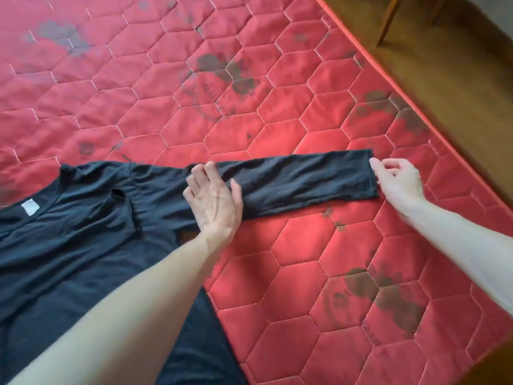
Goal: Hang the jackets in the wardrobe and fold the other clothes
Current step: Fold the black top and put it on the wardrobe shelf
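While the left hand presses flat near the shoulder, the sleeve runs rightward — its cuff touching the right hand's loosely curled fingers.

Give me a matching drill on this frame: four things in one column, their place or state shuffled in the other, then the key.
1. left hand
2. right hand
3. white label
4. chair leg

A. at the sleeve cuff
B. on the wooden floor, top right
C. flat on the sleeve near the shoulder
D. inside the shirt collar

Pairs: 1-C, 2-A, 3-D, 4-B
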